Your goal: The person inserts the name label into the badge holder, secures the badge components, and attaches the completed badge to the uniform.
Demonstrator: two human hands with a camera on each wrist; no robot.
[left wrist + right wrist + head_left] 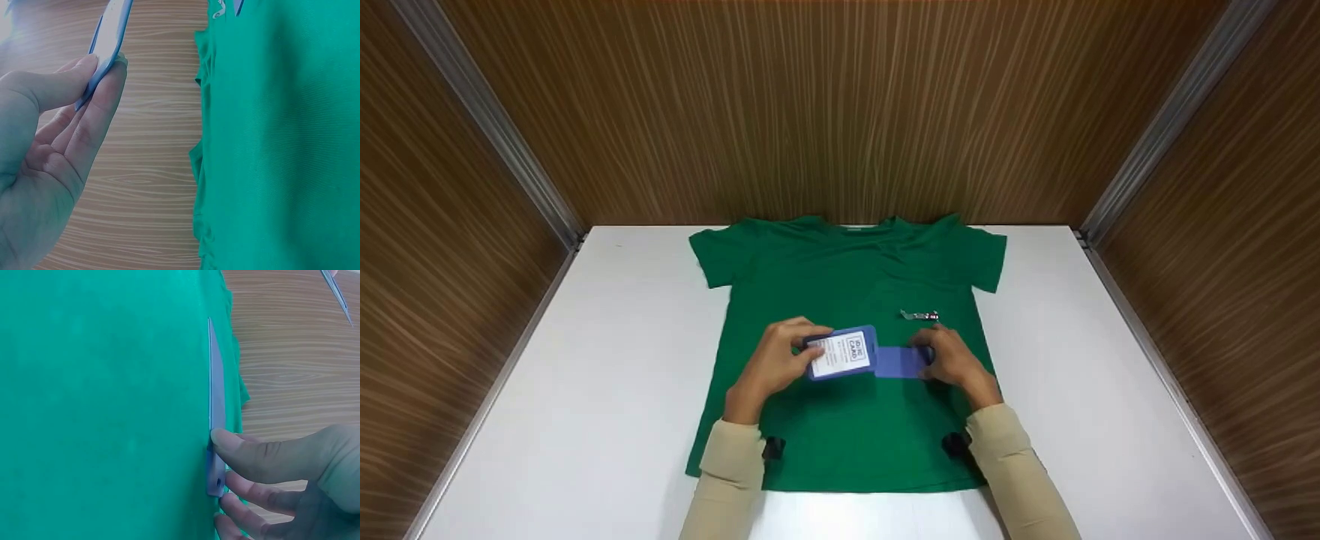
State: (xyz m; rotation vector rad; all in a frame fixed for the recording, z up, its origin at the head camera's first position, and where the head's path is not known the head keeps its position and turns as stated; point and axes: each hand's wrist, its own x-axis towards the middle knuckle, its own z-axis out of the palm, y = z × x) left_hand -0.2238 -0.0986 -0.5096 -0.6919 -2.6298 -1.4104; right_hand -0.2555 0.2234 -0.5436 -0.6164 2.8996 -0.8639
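In the head view my left hand (780,356) pinches a blue ID card holder (873,352) between thumb and fingers. Its white card (840,354) faces up with printed text. My right hand (952,356) pinches the end of a flat translucent purple-blue plastic piece (898,362), held low over a green T-shirt (840,435). From above, this piece overlaps the holder's right edge; in the right wrist view the flat piece (217,394) and the holder (337,295) stand apart. A small metal clip (921,316) lies on the shirt, just beyond my right hand.
The shirt lies spread out on a white table (607,360), collar at the far edge. Wood-grain panels (840,112) rise at the back and both sides, with metal rails (502,127) in the corners. Black wrist devices (773,448) sit by both sleeves.
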